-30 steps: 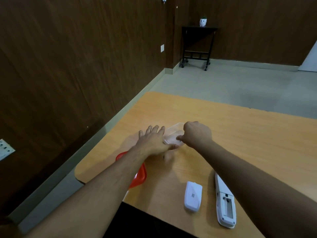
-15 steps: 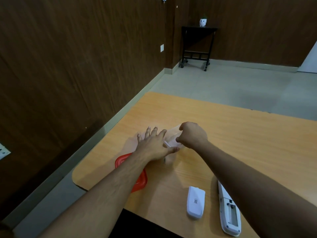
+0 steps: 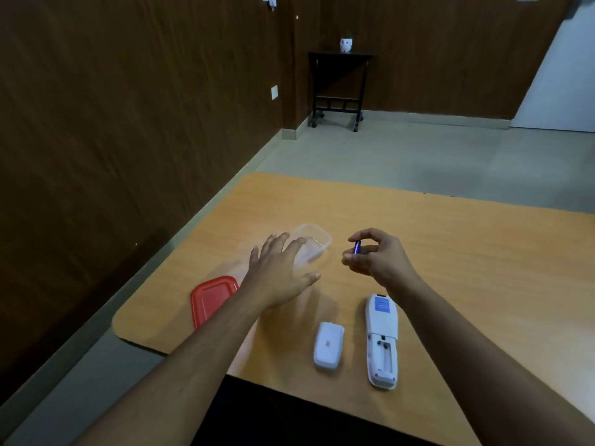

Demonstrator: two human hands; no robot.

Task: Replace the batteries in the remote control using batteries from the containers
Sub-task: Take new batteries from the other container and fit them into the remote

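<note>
materials & finish

surface [image 3: 418,239]: matt wood-grain laminate. container [image 3: 314,241]: clear, thin plastic. lid [image 3: 211,296]: red smooth plastic. remote [image 3: 381,320] & cover [image 3: 328,344]: white matt plastic. battery [image 3: 357,247]: glossy blue/purple wrap. wall [image 3: 128,107]: dark wood panel.

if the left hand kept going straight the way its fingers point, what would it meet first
Most likely the clear container: the left hand is spread, its fingers reaching its near edge. Whether they already touch is unclear from this single view.
</note>
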